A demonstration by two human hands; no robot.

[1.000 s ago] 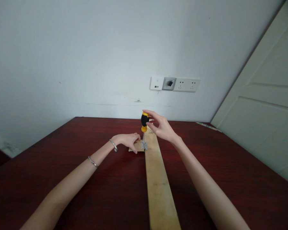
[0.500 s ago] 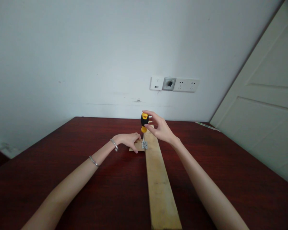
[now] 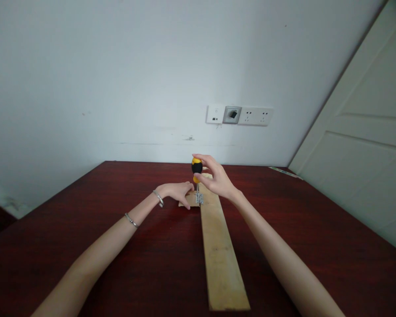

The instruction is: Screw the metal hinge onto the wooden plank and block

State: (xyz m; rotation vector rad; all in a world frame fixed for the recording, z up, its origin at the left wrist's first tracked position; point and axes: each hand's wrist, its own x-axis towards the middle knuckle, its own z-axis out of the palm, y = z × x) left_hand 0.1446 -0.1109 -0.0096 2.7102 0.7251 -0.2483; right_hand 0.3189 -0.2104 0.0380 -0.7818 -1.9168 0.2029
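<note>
A screwdriver (image 3: 196, 168) with a yellow and black handle stands nearly upright, its handle held in the fingers and thumb of my right hand (image 3: 219, 179). Its shaft points down at a small silver hinge (image 3: 199, 199), which lies across the seam between a long wooden board (image 3: 220, 251) and a short piece of wood (image 3: 193, 202). My left hand (image 3: 177, 192) holds the short piece down from the left, thumb toward me and fingers on the far side. The screwdriver's tip and any screw are too small to make out.
The dark red wooden table (image 3: 145, 268) reaches back to a white wall (image 3: 135, 79). Sockets (image 3: 255, 116) are set in the wall above its far edge. A pale panelled door (image 3: 359, 132) leans in view at the right. A thin strip (image 3: 285, 173) lies at the far right edge.
My right hand and the screwdriver handle have shifted slightly left, and the fingers have turned around the handle. The left hand still holds the short piece of wood.
</note>
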